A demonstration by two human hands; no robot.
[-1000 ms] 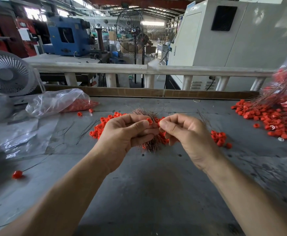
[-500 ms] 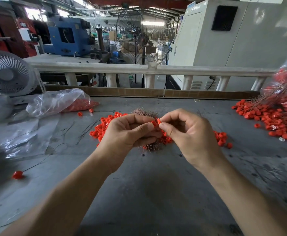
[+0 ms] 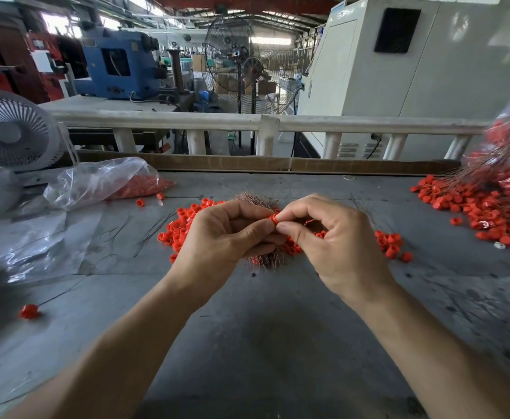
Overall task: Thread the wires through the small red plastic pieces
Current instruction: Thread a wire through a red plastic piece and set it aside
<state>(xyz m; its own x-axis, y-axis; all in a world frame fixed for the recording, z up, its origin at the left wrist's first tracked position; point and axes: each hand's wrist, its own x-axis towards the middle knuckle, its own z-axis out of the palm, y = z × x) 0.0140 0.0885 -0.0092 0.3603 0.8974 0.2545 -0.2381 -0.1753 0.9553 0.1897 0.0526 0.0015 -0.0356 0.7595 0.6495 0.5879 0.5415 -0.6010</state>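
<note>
Grey and scuffed, the bench (image 3: 277,343) runs out to a cardboard strip (image 3: 247,162) along its far edge, and beyond that a pale railing (image 3: 323,124) fences off a big workshop: blue machine (image 3: 120,69) far left, tall pedestal fan (image 3: 241,62) in the middle, white cabinet (image 3: 398,55) right.

Both hands meet over the middle of the bench. The left hand (image 3: 226,237) and right hand (image 3: 335,240) have their fingers curled in, thumb and forefinger tips pinching one small red piece (image 3: 273,218) between them, held just above the surface. Whether a wire is in it, too fine to tell.

Right beneath and behind the fingers sits a bristly bundle of wires (image 3: 259,201), ringed by a heap of loose red pieces (image 3: 184,223) that spills out left of the left hand and right of the right hand. The hands cover the middle of that heap.

Far off to the right, a pile of wired red pieces (image 3: 483,207) spreads from a clear bag at the edge. To the left, a plastic bag (image 3: 102,179) with more red pieces, a small white desk fan (image 3: 11,131) behind it, stray wires between. Down near the left forearm, one red piece on a wire (image 3: 29,311) lies alone.
</note>
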